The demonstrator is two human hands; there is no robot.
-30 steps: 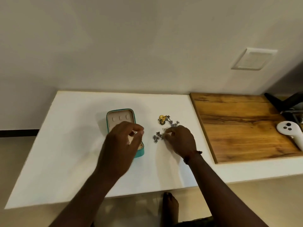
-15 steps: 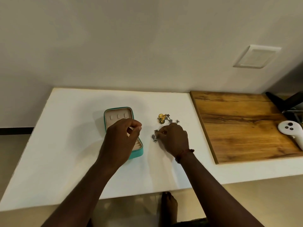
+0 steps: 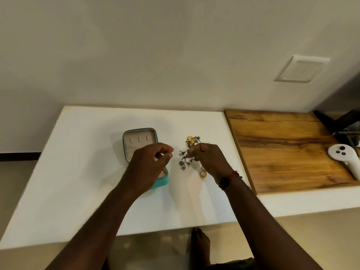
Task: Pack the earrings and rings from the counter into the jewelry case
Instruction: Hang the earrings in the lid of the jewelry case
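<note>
The right hand is recorded with thumb and fingertips closed in a pinch on a tangled bunch of silver-grey dangling earrings. The bunch hangs from the fingers just right of the open teal rectangular jewelry case, and whether its lowest pieces touch the white counter cannot be told. The left hand is held over the near half of the case with thumb and forefinger drawn together; whether any small item is pinched there cannot be determined. An ornate gold cluster lies right of the case, beyond the bunch, and a gold band ring lies right of the case's near corner, close under the right wrist. Three risks are judged. Pieces may be shed or snagged from the tangled bunch when it is carried toward the case. The ring may be struck by the right wrist and sent rolling off the counter. With the near half of the case covered by the left hand, a piece may be dropped outside it.
</note>
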